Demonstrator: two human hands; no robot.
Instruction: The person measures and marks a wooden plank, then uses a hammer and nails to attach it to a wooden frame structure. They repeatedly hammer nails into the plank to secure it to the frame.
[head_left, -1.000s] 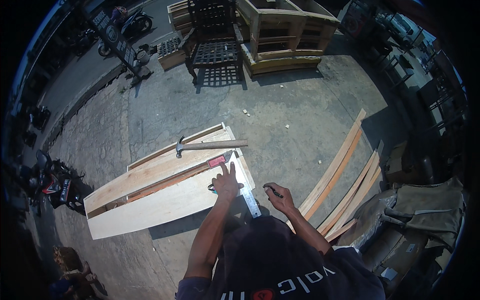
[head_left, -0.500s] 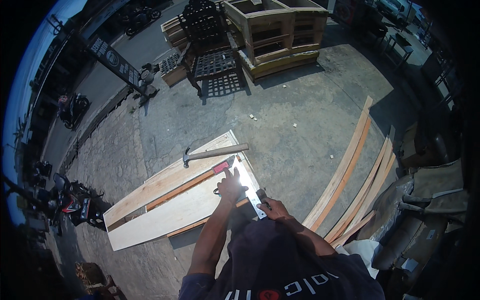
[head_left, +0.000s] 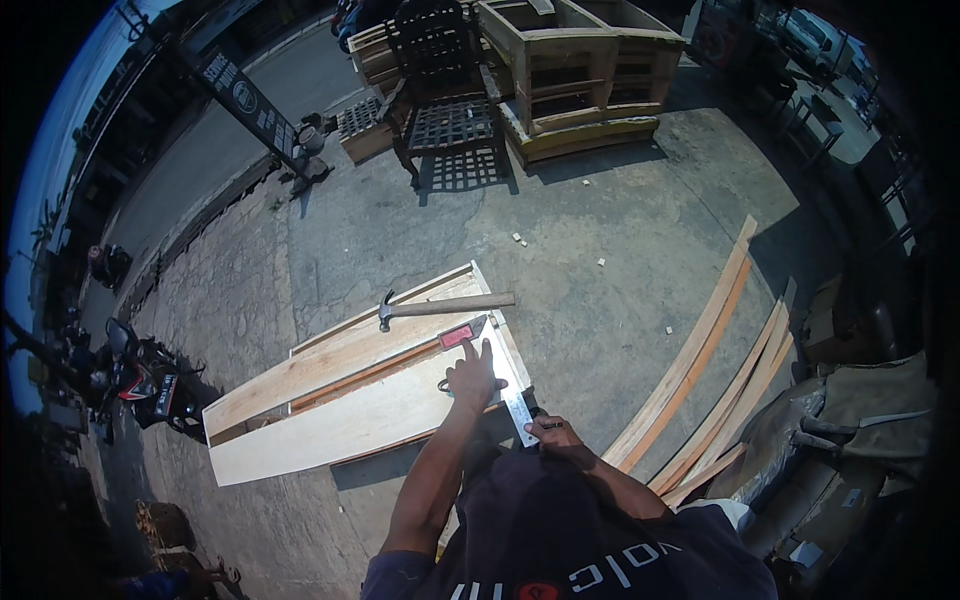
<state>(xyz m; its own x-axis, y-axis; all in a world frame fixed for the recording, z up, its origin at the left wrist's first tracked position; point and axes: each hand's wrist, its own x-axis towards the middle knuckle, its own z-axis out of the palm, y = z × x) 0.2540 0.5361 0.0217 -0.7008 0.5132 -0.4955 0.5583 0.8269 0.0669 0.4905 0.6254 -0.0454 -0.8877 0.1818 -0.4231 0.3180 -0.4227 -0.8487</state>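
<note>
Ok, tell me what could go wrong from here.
The metal square juts past the near edge of the wooden panel, so a nudge from the right hand at that end might swing it out of position under the left hand. The hammer lies with its handle past the right edge; a knock could send it onto the concrete.

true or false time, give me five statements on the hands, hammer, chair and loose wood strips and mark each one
1. The hammer lies on the wooden boards. True.
2. The left hand is on the silver metal blade. True.
3. The right hand grips the hammer's handle. False: it is at the blade's near end.
4. The dark chair lies on its side. False: it stands upright.
5. Loose wood strips lie to the right of both hands. True.
</note>
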